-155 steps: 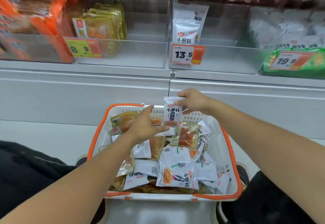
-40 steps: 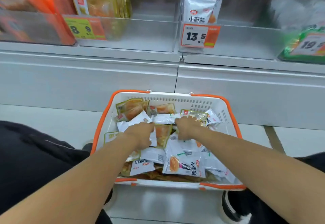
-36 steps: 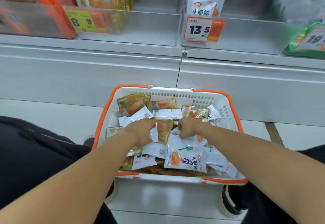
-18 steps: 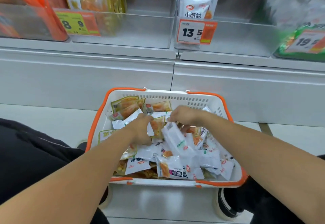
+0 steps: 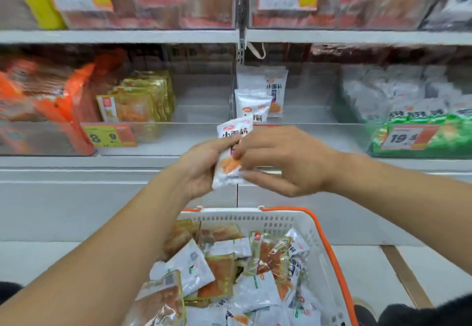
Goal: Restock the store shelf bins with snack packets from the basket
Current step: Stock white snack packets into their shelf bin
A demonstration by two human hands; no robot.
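Note:
A white snack packet (image 5: 231, 151) with an orange picture is held upright in front of the shelf, above the basket. My left hand (image 5: 201, 167) grips its left side and my right hand (image 5: 278, 162) pinches its right edge. Below them the white basket (image 5: 314, 244) with an orange rim holds several white and gold-green packets (image 5: 268, 254). Behind the held packet, a clear shelf bin (image 5: 306, 111) holds two matching white packets (image 5: 252, 104) standing at its left end.
Left of that bin, another clear bin (image 5: 201, 131) holds gold packets (image 5: 143, 100) above an 8.9 price tag (image 5: 108, 135). Orange bags (image 5: 43, 95) fill the far left, green and white bags (image 5: 419, 121) the right. An upper shelf (image 5: 122, 36) carries 9.8 tags.
Both hands have risen out of the basket with a white packet, up to the level of the shelf bins. The view has tilted upward, showing the upper shelf.

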